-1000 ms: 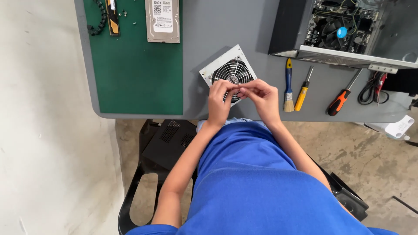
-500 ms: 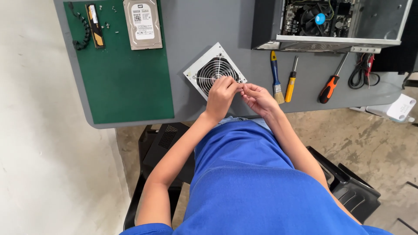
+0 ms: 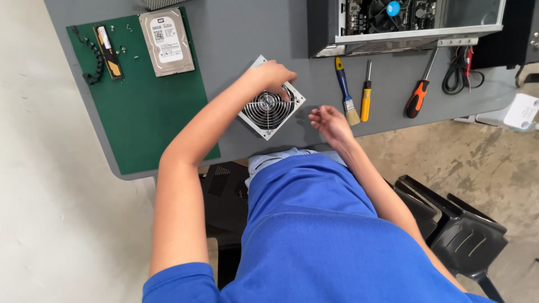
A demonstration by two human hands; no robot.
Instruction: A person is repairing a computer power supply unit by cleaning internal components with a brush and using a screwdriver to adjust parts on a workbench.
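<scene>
A square grey case fan (image 3: 271, 105) lies flat near the grey table's (image 3: 247, 39) front edge. The left hand (image 3: 275, 77) rests curled on its far corner; steady pressure there keeps it still. The right hand (image 3: 330, 121), loosely open and empty, hovers right of the fan. Brush (image 3: 346, 96) and yellow screwdriver (image 3: 366, 95) crowd that side; a green mat (image 3: 146, 118) lies left.

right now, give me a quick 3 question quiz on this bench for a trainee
1. True or false: the left hand rests on the fan unit.
2. Which tool lies nearest the right hand? A) brush B) orange-handled screwdriver C) hard drive
3. What colour is the mat under the hard drive?

Key: 1 true; 2 A; 3 green.
</scene>
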